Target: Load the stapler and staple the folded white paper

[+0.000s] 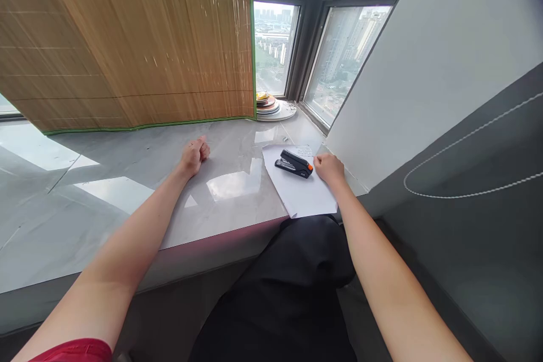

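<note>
My left hand (195, 156) rests as a loose fist on the grey marble-look sill (229, 209), left of the paper and apart from it. White paper (311, 198) lies near the sill's front edge, with some writing at its top. On the paper sits a black stapler (294, 164) with an orange tip at its right end. Just right of that tip, my right hand (330, 168) is closed in a fist at the paper's right edge. Nothing shows in either fist.
A bamboo blind (148, 39) hangs at the back left. Stacked plates (275, 111) stand in the window corner. Small metal bits (285, 139) lie behind the paper. A white wall (407, 56) rises at the right, with a bead chain (449, 197) beside it.
</note>
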`<state>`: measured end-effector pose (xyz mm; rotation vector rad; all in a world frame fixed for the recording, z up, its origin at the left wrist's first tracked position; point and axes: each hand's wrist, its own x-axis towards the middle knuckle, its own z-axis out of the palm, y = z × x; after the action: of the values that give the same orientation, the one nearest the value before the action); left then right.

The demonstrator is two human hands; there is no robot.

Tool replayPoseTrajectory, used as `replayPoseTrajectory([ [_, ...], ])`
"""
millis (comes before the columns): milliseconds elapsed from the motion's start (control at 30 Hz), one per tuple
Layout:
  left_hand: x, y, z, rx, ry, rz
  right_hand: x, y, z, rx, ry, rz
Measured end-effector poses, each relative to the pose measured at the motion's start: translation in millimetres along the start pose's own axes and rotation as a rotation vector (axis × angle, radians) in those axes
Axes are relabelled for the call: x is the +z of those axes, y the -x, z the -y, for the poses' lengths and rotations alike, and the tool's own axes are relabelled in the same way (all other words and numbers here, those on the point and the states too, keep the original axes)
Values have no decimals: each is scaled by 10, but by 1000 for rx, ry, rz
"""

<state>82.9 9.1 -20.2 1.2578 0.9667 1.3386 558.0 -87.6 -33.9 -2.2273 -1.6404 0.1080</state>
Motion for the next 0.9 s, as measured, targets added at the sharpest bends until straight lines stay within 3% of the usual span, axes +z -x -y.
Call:
replayPoseTrajectory([
  [200, 38, 83, -112, 1, 132, -82, -5, 42, 80, -14, 80, 24],
  [500, 44, 59, -164, 201, 116, -157, -18, -33, 58, -33, 60, 23],
  [633, 49, 67, -174, 175, 109, -158, -30, -274, 142, -228, -45, -55],
  [700, 43, 61, -155, 141, 90, -173, 4, -425, 238, -387, -121, 17],
  [767, 27, 45, -118, 108, 45, -201, 72, -559, 355, -522, -173, 170],
  [900, -28, 6, -37, 84, -5, -290, 225, -702, 549, -629, -190, 367],
])
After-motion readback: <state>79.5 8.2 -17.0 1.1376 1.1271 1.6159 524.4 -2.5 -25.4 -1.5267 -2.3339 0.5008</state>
